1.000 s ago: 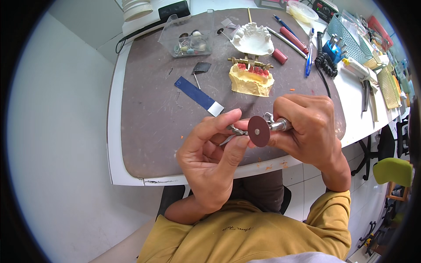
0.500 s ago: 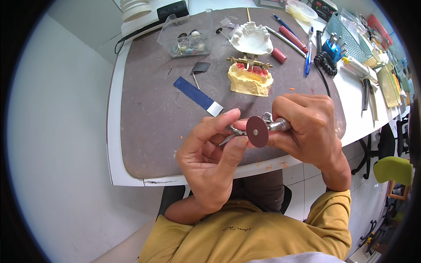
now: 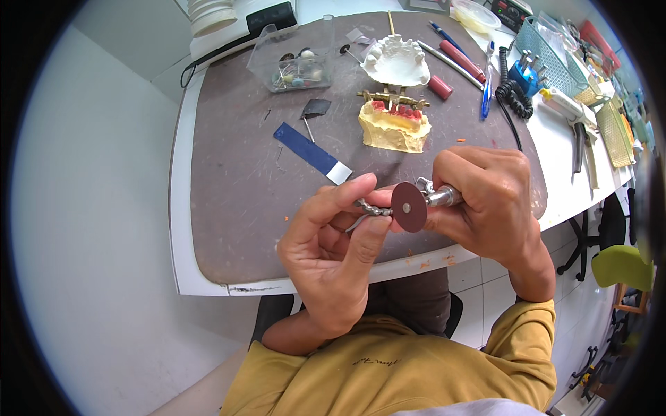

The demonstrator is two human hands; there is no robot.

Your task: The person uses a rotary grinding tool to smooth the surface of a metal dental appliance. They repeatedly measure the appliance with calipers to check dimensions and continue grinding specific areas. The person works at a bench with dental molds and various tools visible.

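Observation:
Between the thumb and fingers of my left hand (image 3: 333, 246) is a small metal dental framework (image 3: 373, 209), silvery and knobbly like a row of teeth. My right hand (image 3: 482, 201) grips a rotary handpiece (image 3: 444, 197) with a metal nose. On its tip sits a reddish-brown cutting disc (image 3: 409, 207), face turned toward me, right beside the framework and covering its right end. Whether disc and metal touch, I cannot tell. Beyond my hands stands an articulator holding a yellow plaster model (image 3: 394, 132) with red wax teeth and a white plaster model (image 3: 397, 62) tipped back.
A clear plastic box (image 3: 291, 66) of small mounted burs stands at the back left. Nearer lies a blue strip (image 3: 305, 147) with a white end. Pens, a red-handled tool (image 3: 461, 60), a blue bur stand (image 3: 528, 75) and a teal basket (image 3: 555, 59) line the right side.
The framework has turned slightly in my left fingers, showing more of its knobbly side. My right hand and the disc have shifted a touch to the right.

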